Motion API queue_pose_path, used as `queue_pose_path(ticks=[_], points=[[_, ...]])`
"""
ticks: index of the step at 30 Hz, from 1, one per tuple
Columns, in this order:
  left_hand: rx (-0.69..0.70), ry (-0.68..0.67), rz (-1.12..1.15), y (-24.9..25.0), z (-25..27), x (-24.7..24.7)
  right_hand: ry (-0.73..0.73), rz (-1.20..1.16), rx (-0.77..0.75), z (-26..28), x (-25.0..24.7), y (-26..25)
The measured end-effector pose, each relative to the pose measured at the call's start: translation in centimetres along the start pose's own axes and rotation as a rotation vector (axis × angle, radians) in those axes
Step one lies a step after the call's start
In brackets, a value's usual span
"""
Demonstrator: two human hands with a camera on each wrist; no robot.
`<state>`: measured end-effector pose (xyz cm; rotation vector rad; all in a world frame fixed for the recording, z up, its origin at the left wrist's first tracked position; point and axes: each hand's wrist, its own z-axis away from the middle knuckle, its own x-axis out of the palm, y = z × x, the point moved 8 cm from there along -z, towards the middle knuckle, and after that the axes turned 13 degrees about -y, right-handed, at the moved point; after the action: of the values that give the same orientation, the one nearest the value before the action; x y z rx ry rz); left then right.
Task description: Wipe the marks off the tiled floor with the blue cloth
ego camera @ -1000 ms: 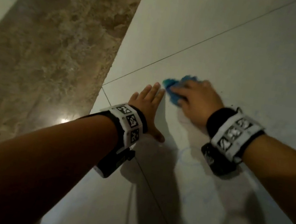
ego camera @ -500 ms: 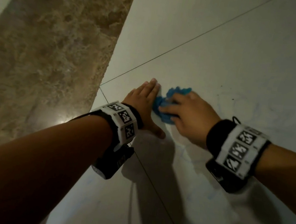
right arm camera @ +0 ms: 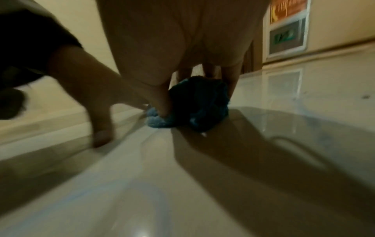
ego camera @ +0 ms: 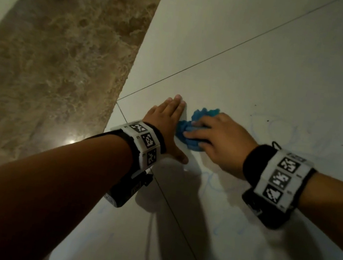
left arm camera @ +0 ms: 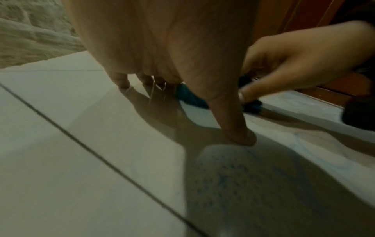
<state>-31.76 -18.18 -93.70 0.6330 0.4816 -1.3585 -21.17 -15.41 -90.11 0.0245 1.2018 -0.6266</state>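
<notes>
A crumpled blue cloth (ego camera: 190, 130) lies bunched on the pale tiled floor (ego camera: 264, 66). My right hand (ego camera: 216, 136) grips it from above with curled fingers and thumb and presses it down on the tile; the right wrist view shows the cloth (right arm camera: 194, 105) under that hand. My left hand (ego camera: 167, 124) lies flat on the floor just left of the cloth, fingers straight and thumb spread; its thumb (left arm camera: 239, 133) touches the tile. Faint blue marks (ego camera: 281, 130) run over the tile to the right of and below the cloth.
A brown marble strip (ego camera: 60, 64) borders the pale tiles on the left. Dark grout lines (ego camera: 222, 52) cross the floor. A wall with a low framed panel (right arm camera: 288, 33) stands beyond the floor. Black camera units hang under both wrists.
My right hand has dragged the cloth left and toward me, right up beside the left hand. The left hand has stayed planted on the tile.
</notes>
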Motion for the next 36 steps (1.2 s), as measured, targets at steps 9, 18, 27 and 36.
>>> queue_pose_path(ticks=[9,18,27,36], points=[[-0.008,0.008,-0.008,0.2,0.3,-0.2,0.081,-0.05,0.135,0.8,-0.8,1.2],[-0.017,0.013,-0.013,0.3,0.4,-0.3,0.225,-0.266,0.335,0.1,-3.0,6.9],[-0.02,0.006,-0.004,-0.1,0.1,-0.2,0.088,-0.179,0.223,0.6,-1.8,5.1],[-0.038,-0.018,-0.008,0.1,0.2,-0.3,0.009,-0.132,0.123,1.8,0.2,0.3]])
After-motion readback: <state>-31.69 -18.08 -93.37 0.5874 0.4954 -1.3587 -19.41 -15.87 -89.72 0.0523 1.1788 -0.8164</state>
